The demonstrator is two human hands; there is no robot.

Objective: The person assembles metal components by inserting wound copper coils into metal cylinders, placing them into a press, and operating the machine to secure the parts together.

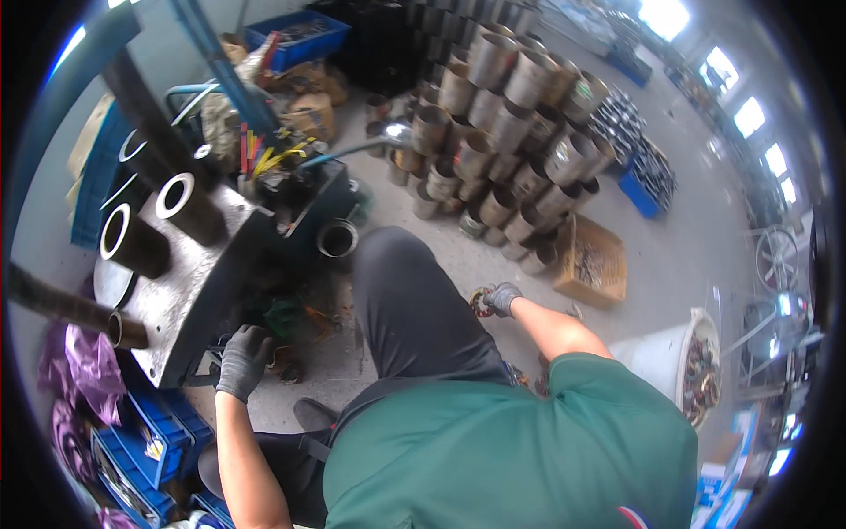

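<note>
My right hand (504, 300), in a grey glove, reaches out to the right of my knee. Its fingers grip the edge of a small ring with coloured windings, which looks like a motor stator (480, 302). On the other side, my gloved left hand (245, 360) is beside the lower edge of a metal machine table (181, 304). Its fingers are curled; whatever they may hold is hidden beneath them. Thick steel tubes (132, 242) stand on that table. In front of it, an open metal cylinder (337, 238) stands on the floor.
Metal cylinders (515, 123) are stacked several high ahead. A cardboard box (592, 263) of small parts stands beside them. At my right is a white barrel (674, 353) of wound rings. Blue crates (163, 441) stand at the lower left; a blue lamp arm (344, 152) crosses ahead.
</note>
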